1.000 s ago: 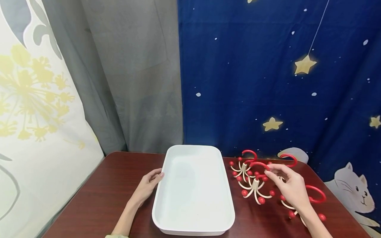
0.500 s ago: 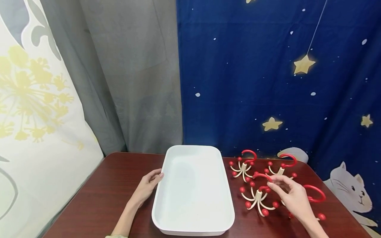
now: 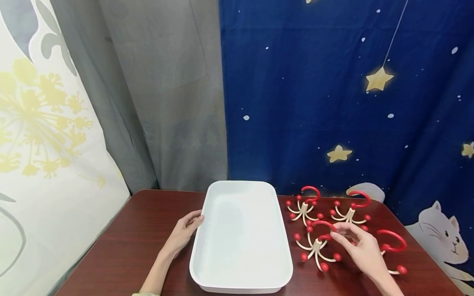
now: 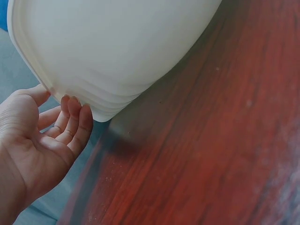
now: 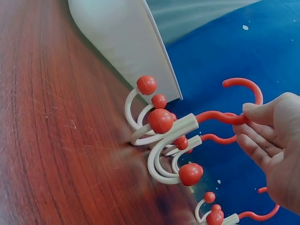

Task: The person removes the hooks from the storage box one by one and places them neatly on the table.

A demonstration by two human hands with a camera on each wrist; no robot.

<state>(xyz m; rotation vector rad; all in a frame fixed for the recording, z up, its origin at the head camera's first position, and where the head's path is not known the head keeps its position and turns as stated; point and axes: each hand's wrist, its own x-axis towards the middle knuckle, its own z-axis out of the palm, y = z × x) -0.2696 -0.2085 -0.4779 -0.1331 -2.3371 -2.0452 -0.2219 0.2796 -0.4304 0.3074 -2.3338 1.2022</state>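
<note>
In the head view, a white rectangular tray (image 3: 240, 238) lies on the table. My left hand (image 3: 181, 234) holds its left side, the thumb at the rim and the fingers curled against the outer wall, as the left wrist view shows. To the right of the tray, my right hand (image 3: 362, 248) pinches the red hook of a multi-armed hanging hook (image 3: 317, 246). It has cream arms tipped with red balls, which sit low at the tabletop in the right wrist view; whether they touch it I cannot tell.
Two like hooks stand behind, a left one (image 3: 303, 209) and a right one (image 3: 349, 215). Another hook (image 3: 403, 243) is partly hidden by my right hand. The dark red-brown table (image 3: 122, 246) ends at grey and blue curtains (image 3: 252, 144).
My right hand has brought the pinched hook nearer to me, then slightly left, so the back right hook shows more fully. The left hand and tray have stayed put.
</note>
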